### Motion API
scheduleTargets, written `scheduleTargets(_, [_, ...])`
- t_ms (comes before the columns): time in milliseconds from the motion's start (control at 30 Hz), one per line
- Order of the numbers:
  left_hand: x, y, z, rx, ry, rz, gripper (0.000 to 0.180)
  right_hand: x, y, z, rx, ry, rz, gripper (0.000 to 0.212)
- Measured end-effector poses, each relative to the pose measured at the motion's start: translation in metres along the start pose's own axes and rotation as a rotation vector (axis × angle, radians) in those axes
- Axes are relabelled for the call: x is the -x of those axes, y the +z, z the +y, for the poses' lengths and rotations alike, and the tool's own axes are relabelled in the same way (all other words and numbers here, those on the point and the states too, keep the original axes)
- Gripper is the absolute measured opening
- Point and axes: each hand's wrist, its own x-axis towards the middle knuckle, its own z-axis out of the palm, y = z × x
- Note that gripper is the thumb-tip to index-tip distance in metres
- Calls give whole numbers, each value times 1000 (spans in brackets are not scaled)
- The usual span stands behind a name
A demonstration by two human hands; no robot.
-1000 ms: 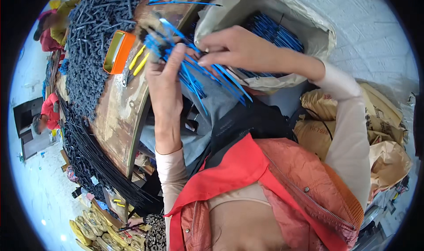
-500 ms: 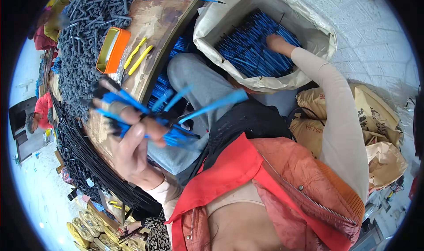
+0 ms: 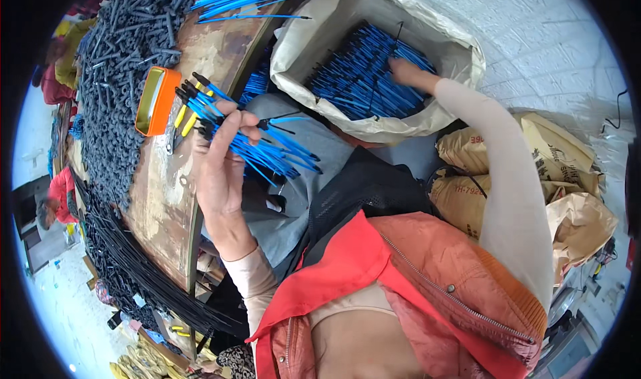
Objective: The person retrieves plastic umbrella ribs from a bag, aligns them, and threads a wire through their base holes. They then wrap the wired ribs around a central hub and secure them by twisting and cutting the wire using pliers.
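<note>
Two hands work apart. The left hand (image 3: 220, 169) grips a bundle (image 3: 257, 142) of blue rods, long axis running upper-left to lower-right above the bench (image 3: 167, 199). The right hand (image 3: 404, 72) reaches into the sack (image 3: 461, 52), fingers curled on loose rods (image 3: 354, 79), well right of the bundle.

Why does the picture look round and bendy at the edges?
Head view: a fisheye lens curves the table edge and leaves black corners; daylight is even, the left rim washed pale; the left hand holding blue sticks is sharp, the right hand in the sack too.
</note>
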Motion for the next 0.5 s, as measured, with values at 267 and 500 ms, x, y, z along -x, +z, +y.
scheduleTargets(267, [12, -14, 5, -38, 52, 60, 19, -1, -40, 12, 167, 142, -91, 31])
scheduleTargets(500, [-7, -5, -1, -54, 83, 108, 23, 92, -164, -31, -658, 102, 33, 23])
